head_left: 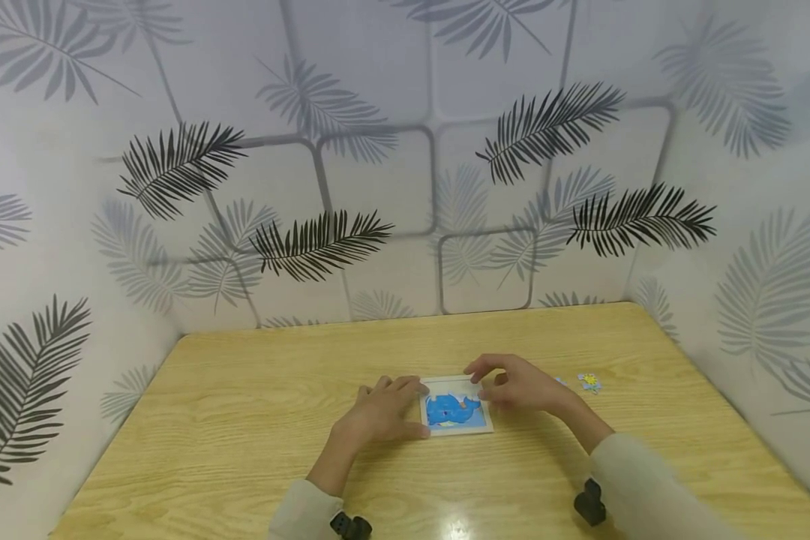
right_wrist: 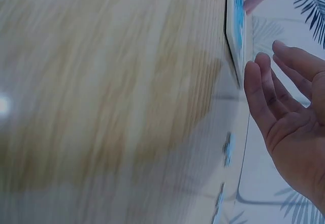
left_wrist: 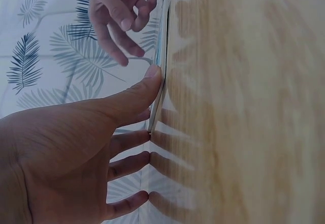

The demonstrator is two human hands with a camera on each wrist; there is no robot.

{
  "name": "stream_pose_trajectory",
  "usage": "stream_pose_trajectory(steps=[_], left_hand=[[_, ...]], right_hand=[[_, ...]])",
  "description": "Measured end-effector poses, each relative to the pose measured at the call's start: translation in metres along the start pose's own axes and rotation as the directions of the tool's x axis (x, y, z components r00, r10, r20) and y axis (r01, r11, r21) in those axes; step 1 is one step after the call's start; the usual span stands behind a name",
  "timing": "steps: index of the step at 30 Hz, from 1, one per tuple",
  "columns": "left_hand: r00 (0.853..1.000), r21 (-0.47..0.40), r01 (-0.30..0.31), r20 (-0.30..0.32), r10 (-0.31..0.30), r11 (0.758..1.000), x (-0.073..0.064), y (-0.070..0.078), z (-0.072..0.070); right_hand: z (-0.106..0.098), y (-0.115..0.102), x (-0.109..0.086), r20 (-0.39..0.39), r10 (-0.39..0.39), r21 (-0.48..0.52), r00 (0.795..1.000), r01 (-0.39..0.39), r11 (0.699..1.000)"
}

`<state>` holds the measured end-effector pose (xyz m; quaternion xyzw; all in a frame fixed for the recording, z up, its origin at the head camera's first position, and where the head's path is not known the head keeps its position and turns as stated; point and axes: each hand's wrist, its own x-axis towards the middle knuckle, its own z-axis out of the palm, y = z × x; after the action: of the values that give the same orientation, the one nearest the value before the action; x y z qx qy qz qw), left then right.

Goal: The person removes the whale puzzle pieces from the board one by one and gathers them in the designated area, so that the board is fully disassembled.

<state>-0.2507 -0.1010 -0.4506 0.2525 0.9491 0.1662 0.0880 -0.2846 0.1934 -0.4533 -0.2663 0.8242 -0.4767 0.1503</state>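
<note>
A small jigsaw puzzle [head_left: 454, 411] with a blue whale picture lies in a white frame on the table. At its left side my left hand [head_left: 383, 412] rests, fingers spread and fairly straight. Its thumb touches the near left corner and its index fingertip the far left corner; in the left wrist view the thumb [left_wrist: 137, 94] lies along the frame's edge. Over the puzzle's right side hovers my right hand [head_left: 523, 384], fingers loosely bent. The right wrist view shows nothing between those fingers [right_wrist: 261, 92].
To the right on the wooden table [head_left: 256, 420] lies a loose puzzle piece [head_left: 589, 382] with a yellow figure. Another piece [head_left: 561, 381] shows partly behind the right wrist. A leaf-patterned wall [head_left: 378, 180] stands along the table's far edge.
</note>
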Motion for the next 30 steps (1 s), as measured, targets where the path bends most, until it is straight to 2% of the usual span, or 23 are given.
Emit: stream_pose_trajectory(steps=[8, 13, 16, 23, 26, 30], left_hand=[[1.000, 0.016, -0.013, -0.013, 0.013, 1.000, 0.002, -0.001, 0.005], [1.000, -0.001, -0.014, 0.007, 0.014, 1.000, 0.000, 0.003, 0.001], [1.000, -0.015, -0.006, 0.019, 0.007, 1.000, -0.002, 0.004, 0.000], [1.000, 0.024, -0.008, 0.007, 0.008, 1.000, 0.002, -0.003, 0.003], [1.000, 0.016, -0.014, 0.009, 0.014, 1.000, 0.002, -0.002, 0.002], [1.000, 0.002, -0.008, 0.021, 0.008, 1.000, 0.000, -0.001, -0.002]], right_hand=[[0.027, -0.017, 0.018, 0.066, -0.046, -0.057, 0.997, 0.050, 0.997], [0.040, -0.018, 0.025, 0.072, -0.024, -0.095, 0.997, 0.031, 0.995], [0.044, -0.019, 0.027, 0.050, -0.005, -0.123, 0.999, 0.012, 0.992], [0.050, -0.021, 0.033, 0.014, 0.008, -0.165, 1.000, -0.006, 0.986], [0.051, -0.024, 0.034, 0.022, 0.018, -0.200, 1.000, -0.013, 0.980], [0.052, -0.027, 0.037, 0.052, -0.011, -0.236, 0.999, 0.023, 0.971]])
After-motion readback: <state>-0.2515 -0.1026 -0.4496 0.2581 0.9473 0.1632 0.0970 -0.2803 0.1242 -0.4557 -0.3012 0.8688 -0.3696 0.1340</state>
